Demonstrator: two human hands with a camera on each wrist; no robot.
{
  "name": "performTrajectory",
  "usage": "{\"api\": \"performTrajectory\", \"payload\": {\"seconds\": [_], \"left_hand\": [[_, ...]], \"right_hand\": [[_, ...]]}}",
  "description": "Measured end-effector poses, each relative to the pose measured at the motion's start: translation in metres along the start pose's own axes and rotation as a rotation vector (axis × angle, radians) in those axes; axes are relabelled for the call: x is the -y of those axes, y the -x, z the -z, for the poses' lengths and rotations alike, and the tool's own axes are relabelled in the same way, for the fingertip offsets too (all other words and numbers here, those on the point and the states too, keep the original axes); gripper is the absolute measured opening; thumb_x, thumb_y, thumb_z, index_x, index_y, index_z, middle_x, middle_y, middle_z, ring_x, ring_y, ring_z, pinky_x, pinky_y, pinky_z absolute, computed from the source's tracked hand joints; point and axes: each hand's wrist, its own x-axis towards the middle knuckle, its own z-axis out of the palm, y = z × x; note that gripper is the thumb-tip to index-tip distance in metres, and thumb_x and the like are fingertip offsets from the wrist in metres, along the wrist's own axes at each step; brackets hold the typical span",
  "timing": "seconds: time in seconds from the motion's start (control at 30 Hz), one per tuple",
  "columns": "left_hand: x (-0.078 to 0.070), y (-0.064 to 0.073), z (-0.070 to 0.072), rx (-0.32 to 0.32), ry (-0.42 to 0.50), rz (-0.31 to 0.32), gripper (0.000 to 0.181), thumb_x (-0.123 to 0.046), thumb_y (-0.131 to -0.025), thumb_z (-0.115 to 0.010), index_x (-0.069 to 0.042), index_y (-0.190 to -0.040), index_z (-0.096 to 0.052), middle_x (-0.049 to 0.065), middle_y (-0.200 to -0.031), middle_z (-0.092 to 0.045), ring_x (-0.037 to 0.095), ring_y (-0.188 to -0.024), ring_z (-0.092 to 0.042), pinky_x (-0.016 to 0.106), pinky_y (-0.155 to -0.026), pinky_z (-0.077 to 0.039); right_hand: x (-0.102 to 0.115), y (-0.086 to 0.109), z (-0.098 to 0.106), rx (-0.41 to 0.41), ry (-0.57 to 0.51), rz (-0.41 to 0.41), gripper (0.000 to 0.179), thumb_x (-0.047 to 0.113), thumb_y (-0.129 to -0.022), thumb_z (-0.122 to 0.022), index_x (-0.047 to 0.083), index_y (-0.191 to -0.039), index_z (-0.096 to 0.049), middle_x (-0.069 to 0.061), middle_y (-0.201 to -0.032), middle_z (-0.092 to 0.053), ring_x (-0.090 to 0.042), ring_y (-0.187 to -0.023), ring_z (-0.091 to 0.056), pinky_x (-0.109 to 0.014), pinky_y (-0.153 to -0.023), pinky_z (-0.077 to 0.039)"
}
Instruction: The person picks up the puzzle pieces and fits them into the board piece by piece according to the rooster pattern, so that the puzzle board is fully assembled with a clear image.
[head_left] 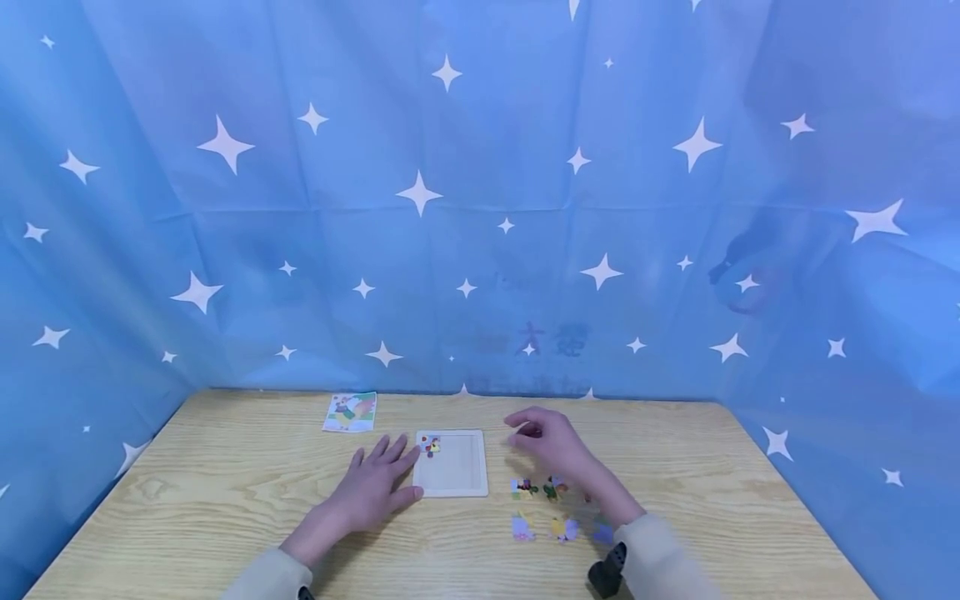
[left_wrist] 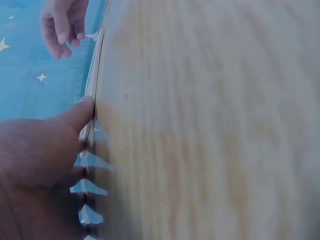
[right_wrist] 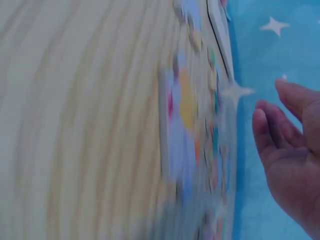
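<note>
Step in hand, by judgement: filling the tray [head_left: 459,471] with loose puzzle pieces [head_left: 522,528], at an early stage. Visible inside the tray: a small cluster [head_left: 431,446] in the far-left corner, with most of the base bare.

State of the hands: left hand [head_left: 375,490] spread, back upward, with thumb and index fingertip at the left edge of the tray, apparently bracing it. Right hand [head_left: 550,437] raised to the right of the tray and apart from it, fingers loosely bent, with a gap between fingertips in the right wrist view; nothing visible in its grasp.

Location of parts: loose puzzle pieces on the surface [head_left: 262,467], right of the tray and toward its near side, in two rough rows, partly hidden by the right forearm [head_left: 611,493]. Picture card [head_left: 350,412] flat, beyond the tray and to its left.

Next move, by judgement: compare with the picture card, select one matching piece, pinch it by the edges and carry it leftward to the tray. Align with the cluster before pressing. Brace the tray lightly; avoid dislodging the cluster.
</note>
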Motion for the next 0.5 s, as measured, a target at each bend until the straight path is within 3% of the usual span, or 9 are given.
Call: {"api": "performTrajectory", "payload": {"seconds": [0.27,0.5], "left_hand": [[0.016,-0.005,-0.013,-0.024,-0.028,-0.019,0.066,-0.042,-0.102,-0.063,-0.002,-0.152,-0.048,0.027,-0.16,-0.035,0.055,-0.146,-0.024,0.08,-0.108,-0.016],[0.01,-0.003,-0.008,-0.006,-0.012,-0.006,0.066,-0.041,-0.103,-0.061,-0.002,-0.154,-0.046,0.026,-0.161,-0.033,0.054,-0.148,-0.021,0.079,-0.109,-0.014]], "right_hand": [[-0.015,0.017,0.032,-0.033,0.02,-0.018,0.031,0.006,-0.098,-0.069,-0.004,-0.128,-0.067,-0.02,-0.114,-0.069,-0.023,-0.095,-0.069,-0.035,-0.074,-0.058],[-0.027,0.024,0.045,-0.004,0.06,-0.052,0.034,0.009,-0.098,-0.071,-0.002,-0.13,-0.067,-0.016,-0.116,-0.07,-0.025,-0.1,-0.067,-0.031,-0.074,-0.058]]}}
